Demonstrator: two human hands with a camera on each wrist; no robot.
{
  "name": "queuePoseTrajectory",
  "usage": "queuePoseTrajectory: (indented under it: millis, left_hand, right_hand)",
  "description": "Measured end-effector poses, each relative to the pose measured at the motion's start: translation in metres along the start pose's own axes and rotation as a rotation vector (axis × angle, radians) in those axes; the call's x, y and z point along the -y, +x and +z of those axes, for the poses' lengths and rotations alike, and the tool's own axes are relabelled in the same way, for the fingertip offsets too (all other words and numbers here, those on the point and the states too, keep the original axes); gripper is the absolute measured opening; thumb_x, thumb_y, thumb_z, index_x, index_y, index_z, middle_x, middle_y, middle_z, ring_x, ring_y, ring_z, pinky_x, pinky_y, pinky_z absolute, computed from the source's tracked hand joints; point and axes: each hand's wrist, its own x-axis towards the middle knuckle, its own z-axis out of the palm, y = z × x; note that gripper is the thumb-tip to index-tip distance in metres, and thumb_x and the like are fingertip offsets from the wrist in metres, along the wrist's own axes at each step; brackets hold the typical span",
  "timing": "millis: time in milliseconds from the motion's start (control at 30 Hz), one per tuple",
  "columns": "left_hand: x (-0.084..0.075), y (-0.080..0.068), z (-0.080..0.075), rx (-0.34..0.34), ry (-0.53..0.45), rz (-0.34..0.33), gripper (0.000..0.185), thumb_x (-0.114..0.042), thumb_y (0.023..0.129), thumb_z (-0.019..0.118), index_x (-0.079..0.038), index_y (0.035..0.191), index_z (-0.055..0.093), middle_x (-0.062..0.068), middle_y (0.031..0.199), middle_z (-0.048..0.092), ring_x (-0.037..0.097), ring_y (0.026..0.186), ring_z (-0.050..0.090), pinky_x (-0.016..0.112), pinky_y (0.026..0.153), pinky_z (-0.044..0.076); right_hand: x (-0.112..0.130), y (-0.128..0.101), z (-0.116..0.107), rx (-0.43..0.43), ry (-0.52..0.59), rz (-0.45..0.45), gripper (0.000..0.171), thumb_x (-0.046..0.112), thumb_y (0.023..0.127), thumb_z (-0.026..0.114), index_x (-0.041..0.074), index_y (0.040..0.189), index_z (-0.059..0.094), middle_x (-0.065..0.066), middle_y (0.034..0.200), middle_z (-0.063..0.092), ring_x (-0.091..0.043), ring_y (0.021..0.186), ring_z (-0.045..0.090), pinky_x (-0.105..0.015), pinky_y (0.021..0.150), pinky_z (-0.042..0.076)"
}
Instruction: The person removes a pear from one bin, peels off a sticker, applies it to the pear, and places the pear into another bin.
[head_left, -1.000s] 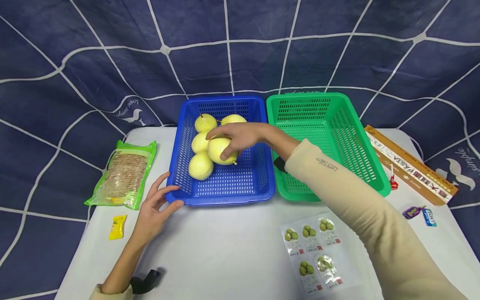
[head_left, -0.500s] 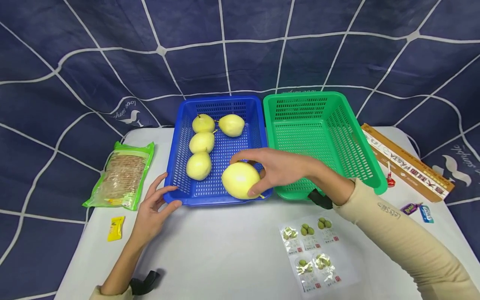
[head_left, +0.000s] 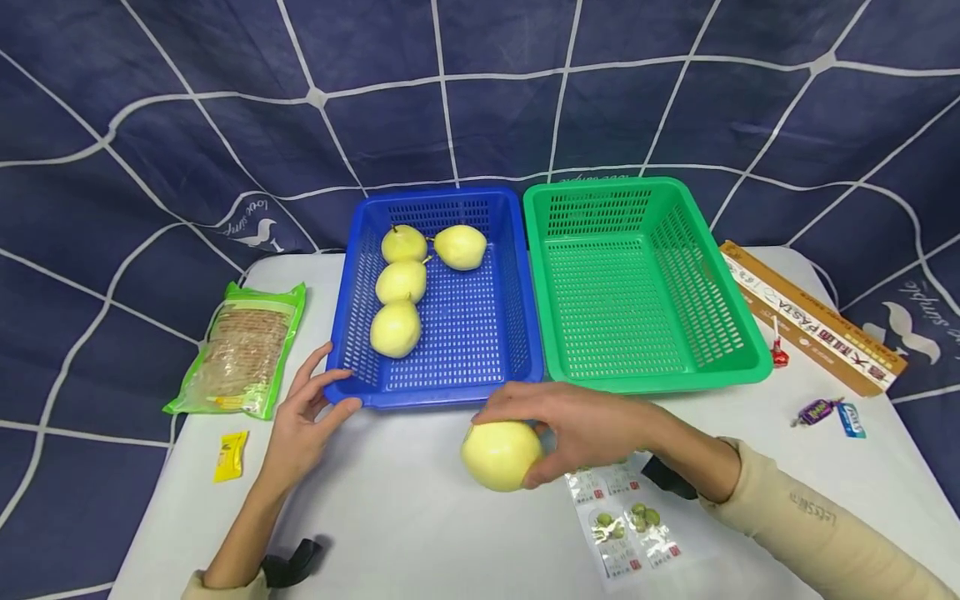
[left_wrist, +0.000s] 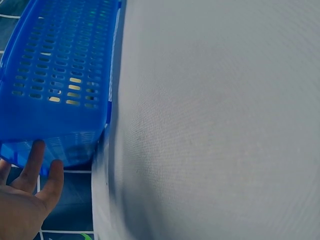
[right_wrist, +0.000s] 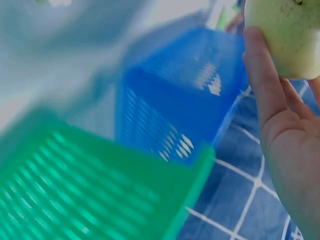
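Broadly, in descending size:

Desk [head_left: 420, 533]: pale grey top, draped behind with dark blue cloth crossed by white lines.

Green basket [head_left: 742, 354]: empty of fruit, right of centre, side by side with the blue basket.

Blue basket [head_left: 450, 392]: left of centre, holding three pears [head_left: 395, 328] along its left wall and far end.

Pasta box [head_left: 813, 325]: long, brown and white, lying near the green basket's right side.

Cracker pack [head_left: 240, 350]: green-edged, flat on the desk, left of the blue basket.

Right hand [head_left: 581, 425]: grip curled over the top and sides of one pear, thumb and fingers round it; beige sleeve behind.

Left hand [head_left: 303, 421]: fingers relaxed and nearly straight, tips touching the near left corner of the blue basket; nothing held.

Held pear [head_left: 498, 454]: yellow, in front of the blue basket's near rim, low over the desk; contact with the desk not determinable.

Olive sachets [head_left: 626, 533]: clear sheet, just right of the held pear, partly under the right wrist.

Yellow sachet [head_left: 231, 456]: near the left forearm.

Wrapped sweets [head_left: 828, 412]: far right.
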Motion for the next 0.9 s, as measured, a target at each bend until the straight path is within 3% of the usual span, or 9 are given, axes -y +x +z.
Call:
queuePoseTrajectory:
  millis: [133,333,433,533,633,733,800,833,900]
  left_hand:
    - [0.000,0.000,0.001,-0.003,0.000,-0.003,0.034,0.011,0.087,0.068,0.010,0.121,0.061,0.004,0.157,0.028,0.007,0.122,0.051,0.017,0.096,0.047]
    - [-0.001,0.000,0.001,-0.009,-0.016,-0.034,0.035,0.009,0.089,0.067,0.011,0.123,0.059,0.003,0.158,0.028,0.012,0.129,0.046,0.017,0.097,0.045]
    - [-0.004,0.000,0.001,-0.026,0.018,-0.042,0.039,0.007,0.088,0.070,0.008,0.125,0.059,0.004,0.157,0.030,0.018,0.137,0.039,0.019,0.106,0.038]
    - [-0.010,-0.001,0.003,-0.084,0.111,-0.029,0.044,0.005,0.083,0.076,0.002,0.125,0.062,0.003,0.154,0.037,0.022,0.143,0.028,0.026,0.116,0.026]
    - [-0.016,-0.006,0.008,-0.198,0.213,0.062,0.044,0.008,0.077,0.080,0.001,0.118,0.066,0.006,0.148,0.046,0.025,0.143,0.027,0.033,0.117,0.021]
    - [-0.021,-0.014,0.018,-0.354,0.277,0.242,0.029,0.004,0.078,0.079,0.007,0.105,0.068,0.018,0.132,0.058,0.024,0.132,0.040,0.030,0.110,0.029]
    - [-0.025,-0.021,0.027,-0.412,0.262,0.374,0.023,-0.002,0.082,0.076,0.012,0.097,0.067,0.025,0.113,0.064,0.019,0.115,0.053,0.025,0.100,0.038]
    - [-0.027,-0.025,0.032,-0.405,0.237,0.429,0.023,-0.004,0.083,0.075,0.013,0.095,0.066,0.026,0.104,0.065,0.016,0.104,0.057,0.022,0.093,0.043]
    - [-0.031,-0.032,0.043,-0.293,0.171,0.471,0.023,-0.007,0.084,0.075,0.012,0.095,0.066,0.022,0.094,0.065,0.012,0.089,0.061,0.019,0.079,0.050]
  right_hand:
    - [-0.011,-0.006,0.021,0.013,-0.008,-0.025,0.072,0.017,0.080,0.084,0.021,0.142,0.048,0.010,0.137,0.051,-0.010,0.121,0.050,-0.030,0.098,0.048]
    - [-0.026,-0.010,0.044,0.003,-0.077,0.104,0.068,0.021,0.081,0.083,0.016,0.139,0.047,0.009,0.131,0.055,-0.007,0.117,0.053,-0.029,0.101,0.046]
    - [-0.032,-0.011,0.049,-0.008,-0.105,0.128,0.067,0.021,0.081,0.083,0.014,0.137,0.048,0.008,0.130,0.055,-0.008,0.116,0.053,-0.029,0.101,0.046]
    - [-0.036,-0.012,0.052,-0.018,-0.119,0.124,0.064,0.020,0.080,0.084,0.017,0.135,0.051,0.009,0.130,0.055,-0.008,0.118,0.052,-0.030,0.101,0.046]
    - [-0.040,-0.015,0.052,-0.019,-0.117,0.119,0.063,0.019,0.080,0.084,0.020,0.136,0.054,0.010,0.128,0.053,-0.007,0.116,0.052,-0.031,0.100,0.046]
    - [-0.043,-0.017,0.053,-0.013,-0.094,0.124,0.065,0.019,0.083,0.082,0.019,0.141,0.053,0.009,0.128,0.052,-0.008,0.116,0.051,-0.031,0.101,0.046]
    - [-0.044,-0.018,0.052,-0.016,-0.069,0.132,0.068,0.019,0.084,0.081,0.019,0.144,0.050,0.009,0.132,0.053,-0.009,0.119,0.051,-0.031,0.102,0.045]
    - [-0.044,-0.018,0.052,-0.020,-0.059,0.142,0.069,0.020,0.084,0.080,0.018,0.145,0.049,0.008,0.133,0.053,-0.009,0.119,0.051,-0.031,0.102,0.045]
    - [-0.044,-0.020,0.052,-0.032,-0.037,0.173,0.068,0.021,0.084,0.080,0.017,0.144,0.047,0.007,0.134,0.055,-0.010,0.119,0.053,-0.031,0.100,0.047]
